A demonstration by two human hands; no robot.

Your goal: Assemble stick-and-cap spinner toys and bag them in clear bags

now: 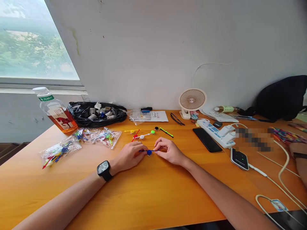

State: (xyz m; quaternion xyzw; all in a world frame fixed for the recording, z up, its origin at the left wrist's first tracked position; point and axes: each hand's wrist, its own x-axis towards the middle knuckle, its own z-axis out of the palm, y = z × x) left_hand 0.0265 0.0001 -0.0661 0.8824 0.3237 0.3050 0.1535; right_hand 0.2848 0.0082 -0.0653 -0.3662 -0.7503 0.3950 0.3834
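Note:
Between my two hands is a blue plastic spinner arrow [149,152], a thin bar with a round disc at its middle, lying low over the table [134,198]. My left hand [129,155] pinches its left end, and my right hand [170,151] pinches the right end between thumb and fingers. Just beyond the hands lie a yellow arrow [131,131], a red arrow [135,136] and a white arrow [142,137]. A green disc [153,132], a black disc [156,128] and a green-and-black stick [166,132] are near them.
Clear bags of coloured arrows [61,150] and a tea bottle [59,111] stand left. Behind are a black bag [100,123] of grey tubes and a fan [192,100]. A phone [206,140], power strip [217,132] and cables occupy the right; another person's arm shows at the edge.

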